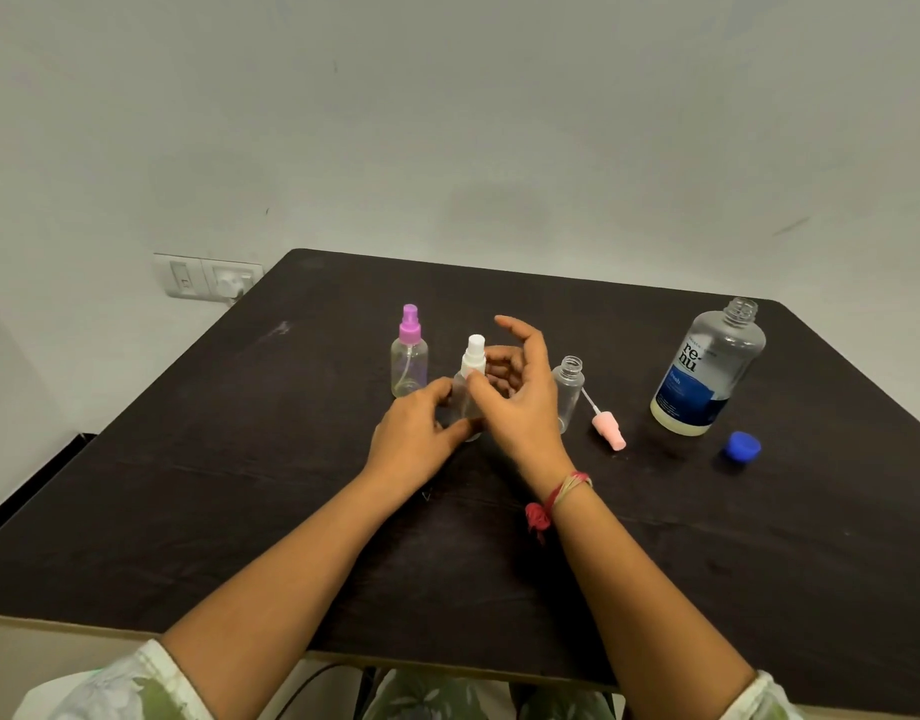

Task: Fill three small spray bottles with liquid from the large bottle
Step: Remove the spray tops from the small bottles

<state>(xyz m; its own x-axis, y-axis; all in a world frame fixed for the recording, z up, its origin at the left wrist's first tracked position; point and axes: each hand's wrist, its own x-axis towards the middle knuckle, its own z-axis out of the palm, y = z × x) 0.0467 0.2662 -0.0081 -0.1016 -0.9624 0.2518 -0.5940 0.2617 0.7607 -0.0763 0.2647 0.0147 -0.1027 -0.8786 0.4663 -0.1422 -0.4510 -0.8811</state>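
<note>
Mid-frame, left hand [416,433] clamps the small clear plastic spray bottle [464,405]; right hand [525,407], pinching its white sprayer [476,350], should twist squarely.

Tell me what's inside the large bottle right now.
The large bottle stands uncapped; a pale yellowish liquid shows along its base, and the clear upper part looks empty. The blue label covers the middle, so the exact liquid level cannot be seen.

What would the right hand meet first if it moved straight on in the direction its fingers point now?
The white-capped spray bottle, which the left hand grips low down. The thumb of the right hand seems to touch its cap, though depth is unclear.
</note>
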